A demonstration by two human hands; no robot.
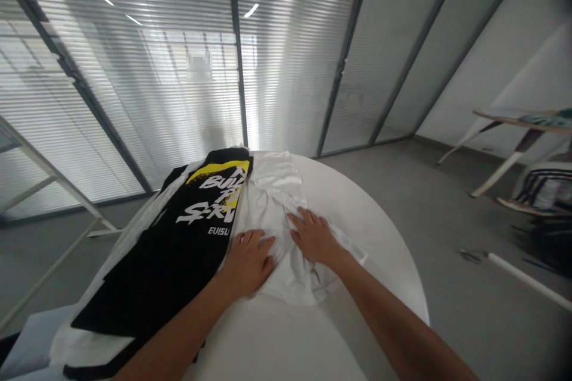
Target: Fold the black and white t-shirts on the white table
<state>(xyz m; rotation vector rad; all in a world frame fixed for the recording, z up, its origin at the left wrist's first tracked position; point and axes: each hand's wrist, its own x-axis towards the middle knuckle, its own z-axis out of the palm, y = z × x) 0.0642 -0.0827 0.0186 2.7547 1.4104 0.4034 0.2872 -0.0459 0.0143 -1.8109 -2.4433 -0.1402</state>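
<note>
Glass partitions fitted with slatted blinds [286, 83] rise beyond a white garment [283, 244], perhaps a T-shirt, spread on a round white counter [388, 244]. A person's left hand [248, 265] rests palm down on the garment's left part, next to its border with the neighboring clothing, fingers slightly apart and thumb pointing toward the middle. The right hand [315, 238] lies on the garment's right part, palm down, fingers spread; neither hand appears clamped on the fabric. Creases run through the cloth between them, and a loose portion reaches out past the right wrist.

By all appearances, the step in hand is smoothing the white garment flat. Any next move on it would call for light outward pressure along the wrinkles, one hand steadying the cloth so that it does not slide or bunch.

Directly left of the garment lies a black printed shirt [165, 268], its yellow-and-white graphic only partly legible, with more white cloth showing from under it farther left. Grey floor [447, 202] spreads well to the garment's right, where a white rod [529, 281] shows; a white bar frame [71, 191] stands well to its left.
</note>
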